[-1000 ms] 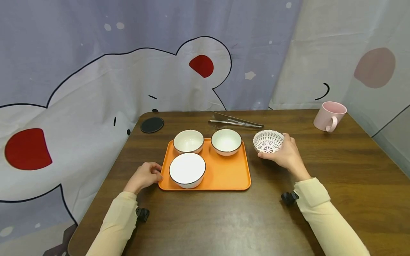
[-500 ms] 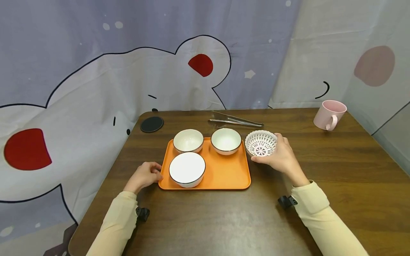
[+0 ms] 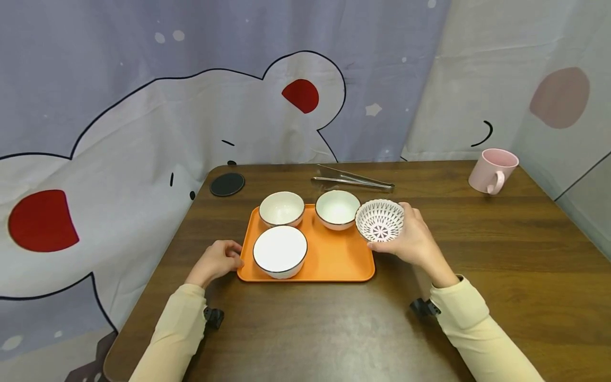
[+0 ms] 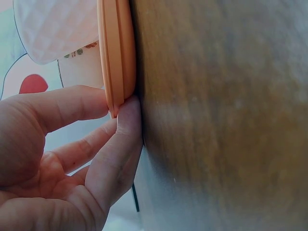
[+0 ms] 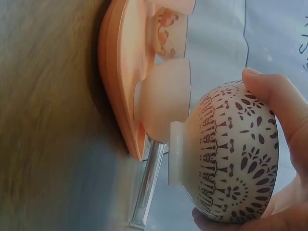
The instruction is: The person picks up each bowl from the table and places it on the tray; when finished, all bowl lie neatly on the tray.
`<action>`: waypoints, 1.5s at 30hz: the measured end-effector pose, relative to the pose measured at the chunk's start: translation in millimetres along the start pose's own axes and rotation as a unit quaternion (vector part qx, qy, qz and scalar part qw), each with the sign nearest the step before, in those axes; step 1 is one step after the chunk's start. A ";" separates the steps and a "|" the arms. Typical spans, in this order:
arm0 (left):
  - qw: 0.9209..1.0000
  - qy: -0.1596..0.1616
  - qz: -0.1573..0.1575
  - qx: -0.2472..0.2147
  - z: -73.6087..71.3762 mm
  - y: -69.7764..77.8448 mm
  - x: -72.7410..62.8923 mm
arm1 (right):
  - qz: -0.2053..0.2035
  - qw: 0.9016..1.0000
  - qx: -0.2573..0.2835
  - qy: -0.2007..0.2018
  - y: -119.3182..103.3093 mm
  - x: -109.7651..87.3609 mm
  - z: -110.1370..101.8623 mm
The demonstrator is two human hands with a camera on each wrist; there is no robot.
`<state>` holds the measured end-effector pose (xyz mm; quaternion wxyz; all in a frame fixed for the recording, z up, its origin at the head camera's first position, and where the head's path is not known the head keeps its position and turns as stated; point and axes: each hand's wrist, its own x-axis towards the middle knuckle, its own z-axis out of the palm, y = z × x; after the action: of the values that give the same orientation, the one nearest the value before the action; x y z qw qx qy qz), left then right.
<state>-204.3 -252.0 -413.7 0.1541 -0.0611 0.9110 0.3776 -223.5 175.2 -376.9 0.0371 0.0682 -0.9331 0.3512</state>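
Note:
My right hand (image 3: 414, 240) grips a patterned bowl (image 3: 380, 220) by its side, thumb at the near rim and fingers at the far side. Brown leaf-like marks cover this bowl's outside in the right wrist view, where it hangs raised beside the tray. In the head view it overlaps the right edge of the orange tray (image 3: 341, 260). My left hand (image 3: 217, 262) pinches the tray's left edge, thumb on the rim and a finger beneath. On the tray stand a front white bowl (image 3: 280, 250), a back left bowl (image 3: 281, 208) and a back right bowl (image 3: 337, 208).
Metal tongs (image 3: 355, 179) lie behind the tray on the wooden table (image 3: 305, 329). A round black coaster (image 3: 227, 184) is at the back left, a pink mug (image 3: 494, 171) at the back right. A printed curtain (image 3: 191, 116) hangs behind the table.
My right hand has carried the patterned bowl leftward and slightly nearer, from beside the tray to over its right edge. The left hand keeps its place on the tray.

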 end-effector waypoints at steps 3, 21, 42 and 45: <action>1.000 0.000 0.002 0.002 0.0 0.1 0.2 | -0.004 1.000 0.004 -0.002 -2.7 -3.3 2.0; 1.000 -0.001 0.002 -0.001 -0.7 -0.5 0.3 | -0.014 1.000 0.020 -0.016 -16.7 -21.5 18.4; 1.000 -0.001 0.000 -0.007 -1.8 -0.5 1.1 | -0.033 0.998 0.031 -0.045 -33.4 -24.9 47.0; 1.000 -0.004 0.000 -0.008 -2.4 -0.5 1.0 | -0.034 0.998 0.030 -0.050 -34.7 -25.0 51.4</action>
<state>-205.7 -254.1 -412.8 0.1571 -0.0606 0.9075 0.3848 -194.6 118.0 -395.8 0.0003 0.1189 -0.9199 0.3738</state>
